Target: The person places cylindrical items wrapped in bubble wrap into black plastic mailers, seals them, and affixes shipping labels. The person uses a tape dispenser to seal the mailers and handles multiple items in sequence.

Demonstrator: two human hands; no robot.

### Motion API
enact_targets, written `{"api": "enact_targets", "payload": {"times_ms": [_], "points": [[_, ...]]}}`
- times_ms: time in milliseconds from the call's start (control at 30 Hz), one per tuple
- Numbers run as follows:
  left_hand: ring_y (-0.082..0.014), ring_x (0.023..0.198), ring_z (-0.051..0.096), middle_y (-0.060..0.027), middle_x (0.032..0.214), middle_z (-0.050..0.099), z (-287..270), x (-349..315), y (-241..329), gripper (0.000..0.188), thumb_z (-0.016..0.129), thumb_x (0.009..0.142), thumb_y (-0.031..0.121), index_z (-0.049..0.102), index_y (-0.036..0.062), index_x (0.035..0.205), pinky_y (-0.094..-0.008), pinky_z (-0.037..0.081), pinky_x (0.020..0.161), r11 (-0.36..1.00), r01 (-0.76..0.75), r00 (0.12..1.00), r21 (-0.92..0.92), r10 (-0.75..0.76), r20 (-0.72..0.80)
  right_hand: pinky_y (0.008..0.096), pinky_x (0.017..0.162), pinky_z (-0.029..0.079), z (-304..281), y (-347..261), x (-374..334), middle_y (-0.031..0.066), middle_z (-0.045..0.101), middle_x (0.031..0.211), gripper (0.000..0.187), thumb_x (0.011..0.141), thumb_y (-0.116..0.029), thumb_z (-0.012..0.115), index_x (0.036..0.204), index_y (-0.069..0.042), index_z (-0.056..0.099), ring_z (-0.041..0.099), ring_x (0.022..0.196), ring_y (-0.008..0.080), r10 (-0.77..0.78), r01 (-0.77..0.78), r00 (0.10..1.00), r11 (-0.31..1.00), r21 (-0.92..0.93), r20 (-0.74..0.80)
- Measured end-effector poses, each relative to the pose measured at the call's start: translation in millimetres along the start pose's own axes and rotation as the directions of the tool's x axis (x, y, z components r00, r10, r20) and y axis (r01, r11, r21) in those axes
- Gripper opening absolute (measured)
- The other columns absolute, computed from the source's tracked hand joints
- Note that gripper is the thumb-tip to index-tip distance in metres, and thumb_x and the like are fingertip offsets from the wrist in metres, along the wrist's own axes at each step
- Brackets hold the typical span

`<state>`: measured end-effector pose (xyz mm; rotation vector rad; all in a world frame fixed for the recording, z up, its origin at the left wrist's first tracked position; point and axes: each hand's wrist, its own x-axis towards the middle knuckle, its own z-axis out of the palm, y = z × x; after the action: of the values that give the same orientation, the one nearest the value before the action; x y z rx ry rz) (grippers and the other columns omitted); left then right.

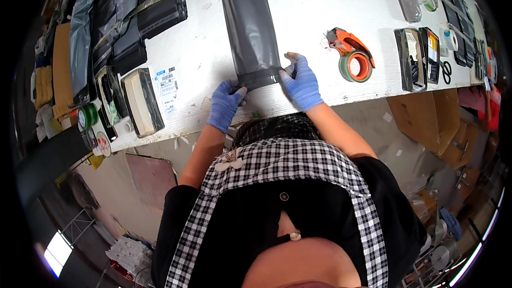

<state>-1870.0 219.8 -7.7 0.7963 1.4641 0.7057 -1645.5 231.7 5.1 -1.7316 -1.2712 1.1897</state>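
A long black plastic mailing bag (248,21) lies on the white table, running away from me, its near end folded into a flat band. My left hand (225,108), in a blue glove with bare fingertips, pinches the left corner of that end. At the right corner, my right hand (303,85), gloved alike, grips the edge with its thumb; its other fingers are partly hidden. To the right of this hand lies an orange tape dispenser (349,42) with a roll of tape (356,66) on it.
Stacks of black bags (160,0) under a strap fill the far left. A shallow box (143,102) and a printed label sheet (166,89) lie near the left edge. On the right are small black trays (410,60) and scissors (446,72). A cardboard box (426,120) stands below the table.
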Motion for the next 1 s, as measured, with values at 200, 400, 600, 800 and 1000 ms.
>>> {"api": "enact_targets", "payload": {"times_ms": [200, 400, 600, 800, 1000], "points": [[-0.0121, 0.070, 0.062, -0.0092, 0.090, 0.066, -15.3, -4.9, -5.6, 0.031, 0.075, 0.080, 0.005, 0.061, -0.0043, 0.107, -0.0251, 0.053, 0.064, 0.997, 0.069, 0.996, -0.045, -0.067, 0.054, 0.0374, 0.068, 0.049, -2.5, -2.3, -24.4, 0.0072, 0.060, 0.077, 0.025, 0.079, -0.013, 0.066, 0.103, -0.010, 0.060, 0.059, 0.074, 0.0256, -0.692, 0.581, 0.722, 0.622, -0.525, -0.021], [-0.0115, 0.072, 0.061, -0.0086, 0.088, 0.066, -18.9, -3.4, 4.5, 0.040, 0.081, 0.072, 0.006, 0.062, -0.0033, 0.106, -0.0242, 0.053, 0.065, 0.996, 0.084, 0.992, -0.038, -0.080, 0.097, 0.0371, 0.064, 0.049, 59.1, -16.3, -7.7, 0.0054, 0.061, 0.078, 0.012, 0.083, -0.020, 0.064, 0.092, -0.012, 0.065, 0.061, 0.073, 0.0235, -0.604, 0.694, 0.719, 0.589, -0.415, 0.344], [-0.0136, 0.074, 0.060, -0.0064, 0.088, 0.065, -26.2, -3.7, -8.0, 0.041, 0.078, 0.074, 0.005, 0.062, 0.0004, 0.111, -0.0256, 0.053, 0.066, 1.000, 0.021, 0.986, -0.006, -0.020, 0.163, 0.0396, 0.073, 0.050, -36.4, 23.0, -57.1, 0.0093, 0.062, 0.084, 0.011, 0.080, -0.018, 0.067, 0.086, -0.009, 0.064, 0.060, 0.080, 0.0290, -0.651, 0.709, 0.705, 0.646, -0.283, 0.281], [-0.0242, 0.083, 0.060, -0.0086, 0.103, 0.058, -46.1, 12.4, 19.8, 0.055, 0.073, 0.069, 0.002, 0.058, 0.0154, 0.120, -0.0335, 0.054, 0.069, 0.036, -0.606, 0.461, 0.795, 0.830, 0.314, 0.0413, 0.079, 0.048, -129.3, 29.5, -81.2, 0.0109, 0.060, 0.092, 0.042, 0.074, -0.008, 0.071, 0.115, -0.015, 0.062, 0.058, 0.087, 0.0306, -0.399, 0.226, 0.917, 0.550, -0.804, -0.015], [-0.0263, 0.090, 0.060, -0.0079, 0.110, 0.056, -18.4, 83.6, 51.2, 0.027, 0.068, 0.074, 0.006, 0.059, 0.0153, 0.097, -0.0383, 0.054, 0.076, -0.405, -0.900, -0.183, 0.159, 0.683, 0.707, 0.0368, 0.084, 0.048, -15.1, 6.7, 44.0, 0.0033, 0.056, 0.121, 0.020, 0.074, -0.017, 0.065, 0.092, -0.020, 0.059, 0.053, 0.108, 0.0242, -0.902, 0.894, 0.240, 0.061, -0.444, 0.358]]}}
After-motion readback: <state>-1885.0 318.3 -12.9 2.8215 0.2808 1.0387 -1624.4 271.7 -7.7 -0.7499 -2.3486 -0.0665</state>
